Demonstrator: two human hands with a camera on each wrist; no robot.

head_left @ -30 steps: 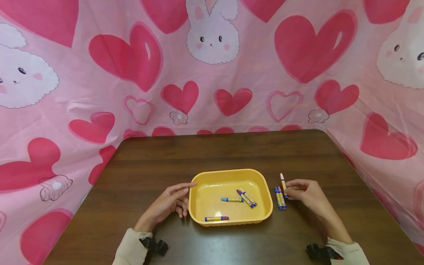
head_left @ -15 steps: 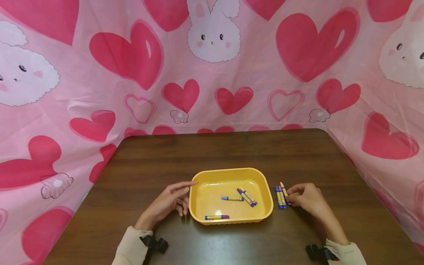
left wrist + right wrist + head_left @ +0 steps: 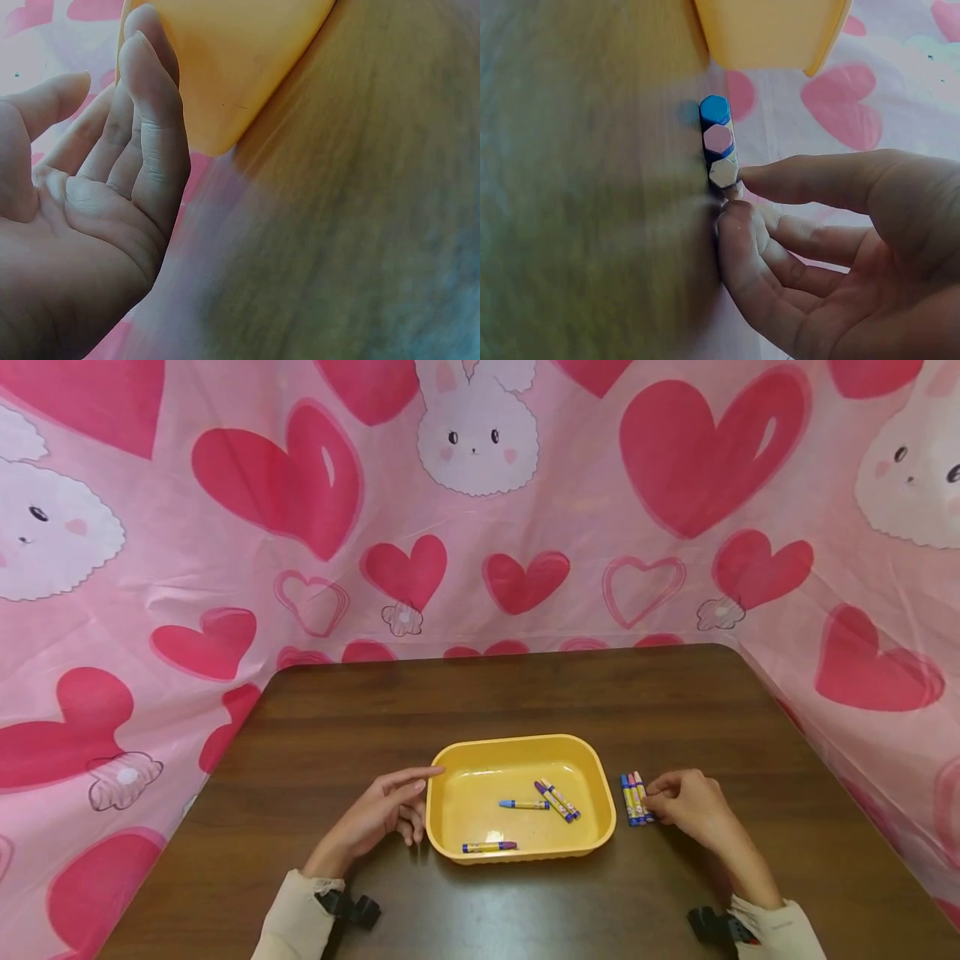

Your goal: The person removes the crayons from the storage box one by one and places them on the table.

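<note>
A: State of the fingers?
B: Right hand [image 3: 693,806]: clamped on the pale crayon [image 3: 639,786], which lay on the desk [image 3: 525,914] beside the pink crayon [image 3: 633,799]. Left hand [image 3: 375,818]: loose, index at the tray [image 3: 476,814] rim.
A: Risk?
B: A sideways push could have skewed the pink crayon; a left-hand bump, the tray.

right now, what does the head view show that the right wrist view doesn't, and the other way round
Only the head view: the left hand at the tray, the four crayons lying inside that tray, and the black straps on the wrists.

Only the right wrist view: the flat six-sided ends of the row of three crayons, seen end-on.

Both: the right hand with its fingertips at the pale crayon, the row itself, part of the tray, the table and the heart-patterned cloth.
</note>
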